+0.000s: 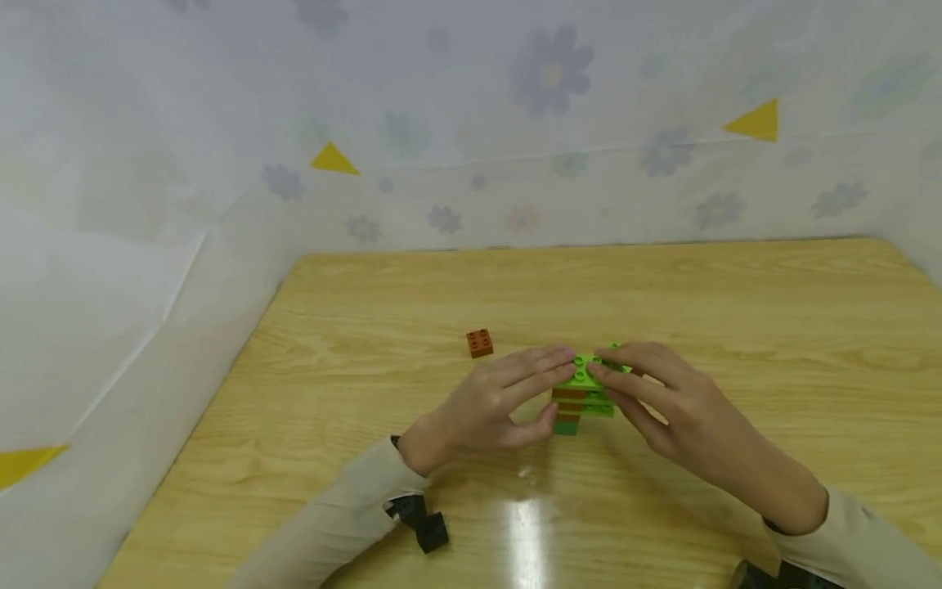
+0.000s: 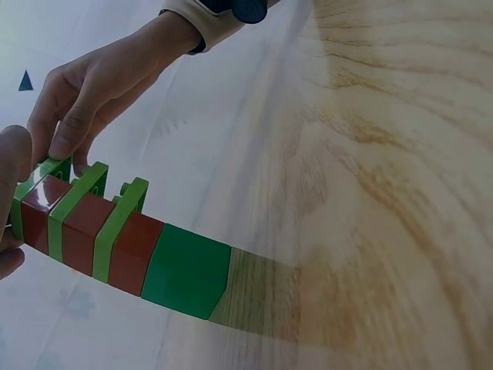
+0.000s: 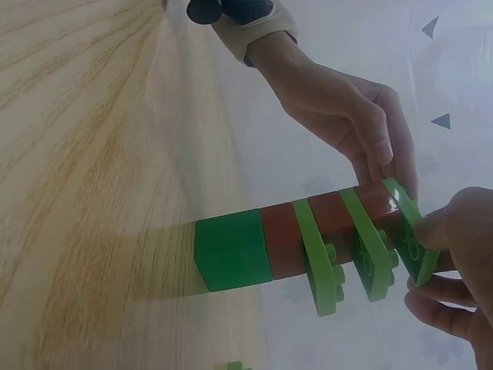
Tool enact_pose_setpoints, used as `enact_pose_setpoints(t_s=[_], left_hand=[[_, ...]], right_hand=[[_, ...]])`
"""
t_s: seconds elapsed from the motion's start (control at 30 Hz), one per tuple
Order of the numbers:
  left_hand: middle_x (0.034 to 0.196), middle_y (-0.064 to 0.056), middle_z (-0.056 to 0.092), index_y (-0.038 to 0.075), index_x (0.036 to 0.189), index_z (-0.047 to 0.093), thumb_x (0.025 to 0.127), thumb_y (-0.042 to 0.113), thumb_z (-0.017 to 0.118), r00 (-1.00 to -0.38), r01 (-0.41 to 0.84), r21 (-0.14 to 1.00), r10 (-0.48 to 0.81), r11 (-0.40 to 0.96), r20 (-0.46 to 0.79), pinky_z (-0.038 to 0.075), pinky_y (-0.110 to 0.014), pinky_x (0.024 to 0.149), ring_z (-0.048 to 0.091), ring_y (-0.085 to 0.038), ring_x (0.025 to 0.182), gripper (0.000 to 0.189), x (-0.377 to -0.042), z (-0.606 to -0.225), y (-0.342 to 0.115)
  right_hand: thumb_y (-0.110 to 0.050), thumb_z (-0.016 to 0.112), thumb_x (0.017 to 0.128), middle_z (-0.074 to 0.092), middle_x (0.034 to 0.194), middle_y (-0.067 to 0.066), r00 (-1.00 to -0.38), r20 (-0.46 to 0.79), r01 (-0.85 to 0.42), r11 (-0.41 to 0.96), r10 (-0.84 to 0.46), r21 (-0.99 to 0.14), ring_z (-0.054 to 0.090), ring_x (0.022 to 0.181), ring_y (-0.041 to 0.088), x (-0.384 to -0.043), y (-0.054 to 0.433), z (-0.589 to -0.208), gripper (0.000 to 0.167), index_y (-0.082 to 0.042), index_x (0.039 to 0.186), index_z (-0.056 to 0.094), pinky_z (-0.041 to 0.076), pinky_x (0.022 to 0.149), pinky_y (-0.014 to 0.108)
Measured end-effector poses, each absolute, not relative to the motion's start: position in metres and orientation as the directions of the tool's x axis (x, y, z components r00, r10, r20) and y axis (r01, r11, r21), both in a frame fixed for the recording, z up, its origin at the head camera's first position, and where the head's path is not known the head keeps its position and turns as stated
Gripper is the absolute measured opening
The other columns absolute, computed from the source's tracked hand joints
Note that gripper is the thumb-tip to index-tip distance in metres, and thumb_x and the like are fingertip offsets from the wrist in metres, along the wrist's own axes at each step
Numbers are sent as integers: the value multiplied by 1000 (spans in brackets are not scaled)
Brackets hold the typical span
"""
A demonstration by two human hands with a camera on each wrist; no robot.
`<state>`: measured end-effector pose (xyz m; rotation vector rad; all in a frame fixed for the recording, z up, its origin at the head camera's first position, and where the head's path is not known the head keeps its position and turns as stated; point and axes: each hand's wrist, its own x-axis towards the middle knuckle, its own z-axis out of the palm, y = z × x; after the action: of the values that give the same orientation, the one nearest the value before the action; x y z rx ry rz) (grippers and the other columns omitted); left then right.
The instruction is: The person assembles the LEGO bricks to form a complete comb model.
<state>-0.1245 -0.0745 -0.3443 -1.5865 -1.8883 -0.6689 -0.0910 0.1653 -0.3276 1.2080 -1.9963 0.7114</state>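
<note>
A tower of building bricks stands upright on the table. Its base is a dark green brick point(image 3: 235, 250); above it brown bricks point(image 2: 137, 250) alternate with light green plates point(image 3: 320, 266) that jut out to one side. The top light green plate point(image 1: 581, 375) shows its studs between the hands. My left hand point(image 1: 493, 401) touches the left side of this plate with extended fingertips, its thumb low beside the tower. From the right, my right hand point(image 1: 684, 409) pinches the plate's jutting end, thumb beneath and fingers above.
A loose brown brick point(image 1: 480, 343) lies on the wooden table point(image 1: 353, 327), left of and beyond the tower. Part of another green piece point(image 1: 615, 346) shows behind the right fingers. White flowered sheeting point(image 1: 441, 123) hangs along the back and left sides.
</note>
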Motion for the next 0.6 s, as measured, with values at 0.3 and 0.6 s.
enact_pose_setpoints(t_s=[0.3, 0.6], left_hand=[[124, -23, 62, -9, 119, 62, 82, 7, 68, -131, 986, 19, 704, 164, 698, 44, -26, 103, 59, -27, 117, 41, -127, -342, -74], [116, -20, 66, -8, 127, 57, 95, 12, 58, -346, 927, 348, 670, 138, 657, 51, -18, 90, 66, -8, 81, 38, -136, -337, -83]], right_hand=[[-22, 41, 106, 68, 112, 17, -281, 798, -909, 415, -534, -42, 64, 102, 28, -93, 166, -332, 40, 6, 108, 70, 41, 102, 17], [-16, 43, 105, 63, 120, 19, -225, 820, -917, 399, -527, 5, 50, 127, 16, -92, 168, -338, 37, 10, 106, 70, 40, 105, 21]])
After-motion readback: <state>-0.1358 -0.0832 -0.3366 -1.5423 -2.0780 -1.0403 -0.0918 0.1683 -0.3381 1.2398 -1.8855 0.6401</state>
